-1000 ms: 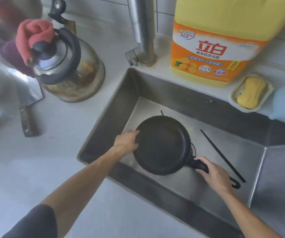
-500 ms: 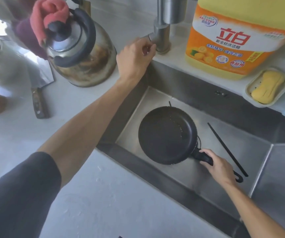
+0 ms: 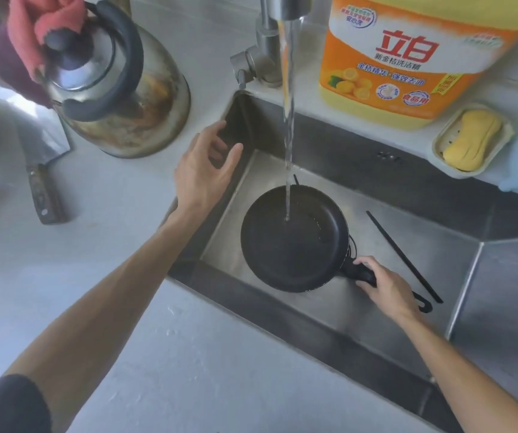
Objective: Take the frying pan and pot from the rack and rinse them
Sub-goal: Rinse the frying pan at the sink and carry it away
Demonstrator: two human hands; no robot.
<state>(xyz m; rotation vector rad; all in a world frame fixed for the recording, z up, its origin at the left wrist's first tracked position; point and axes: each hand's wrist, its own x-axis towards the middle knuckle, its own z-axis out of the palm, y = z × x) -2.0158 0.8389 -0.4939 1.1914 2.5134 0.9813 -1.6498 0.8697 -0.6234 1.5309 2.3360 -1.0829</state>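
In a steel kitchen sink (image 3: 407,245), a black frying pan (image 3: 295,242) sits flat on the basin floor as a stream of water (image 3: 289,135) from the faucet (image 3: 270,42) falls into its upper half. The person's right hand (image 3: 385,284) closes its grip around the pan's dark handle, thumb and fingers wrapped on it just beside the rim. The left hand (image 3: 207,170) hangs in the air over the sink's left edge, its grip wide and empty, fingers spread and touching nothing. A pair of black chopsticks (image 3: 404,257) lies on the basin floor to the right of the pan, near the right hand.

On the pale tabletop (image 3: 111,276) to the left stands a scorched steel kettle (image 3: 117,85) with a black handle, a pink cloth (image 3: 42,29) draped over its top. A cleaver (image 3: 40,157) with a wooden handle lies beside the kettle. Behind the sink, a large yellow and orange bottle of dish detergent (image 3: 413,54) stands on the ledge, and just to its right a yellow bar of soap (image 3: 473,140) rests in a pale dish (image 3: 438,148). No pot can be made out from this head view
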